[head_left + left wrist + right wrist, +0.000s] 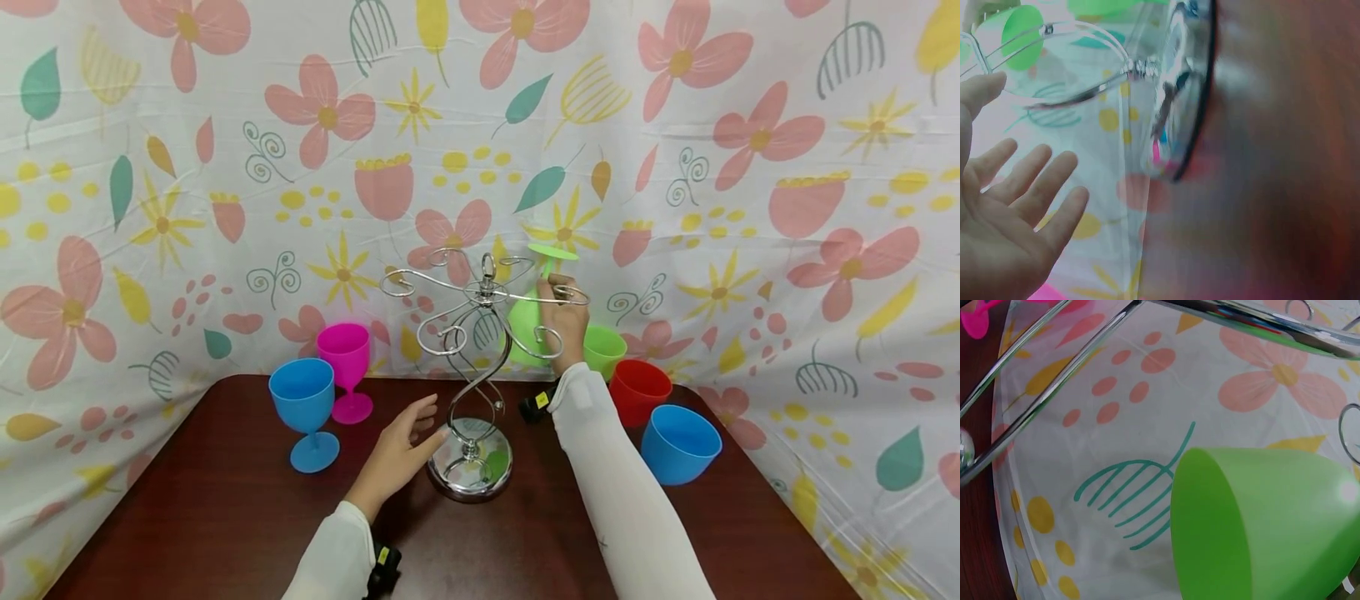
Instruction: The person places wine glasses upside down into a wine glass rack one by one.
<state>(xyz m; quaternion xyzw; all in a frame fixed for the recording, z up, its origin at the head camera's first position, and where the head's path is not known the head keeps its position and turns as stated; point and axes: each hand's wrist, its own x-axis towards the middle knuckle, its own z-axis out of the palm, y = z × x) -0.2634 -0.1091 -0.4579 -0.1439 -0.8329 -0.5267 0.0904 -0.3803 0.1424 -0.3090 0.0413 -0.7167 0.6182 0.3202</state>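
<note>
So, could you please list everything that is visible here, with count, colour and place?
Metal rack: 1, silver, table centre, curled arms on top.
Green goblet: 1, upside down at the rack's right arm, held by its stem.
Green cup: 1, behind the right forearm, near the backdrop.
Red cup: 1, right side of the table.
Blue cup: 1, right side, nearest the table edge.
Blue goblet: 1, upright, left of the rack.
Pink goblet: 1, upright, behind the blue goblet.
Table: 1, dark brown.
Backdrop: 1, white cloth with flowers.
Left hand: open, at the rack's base.
Right hand: grips the green goblet's stem.
</note>
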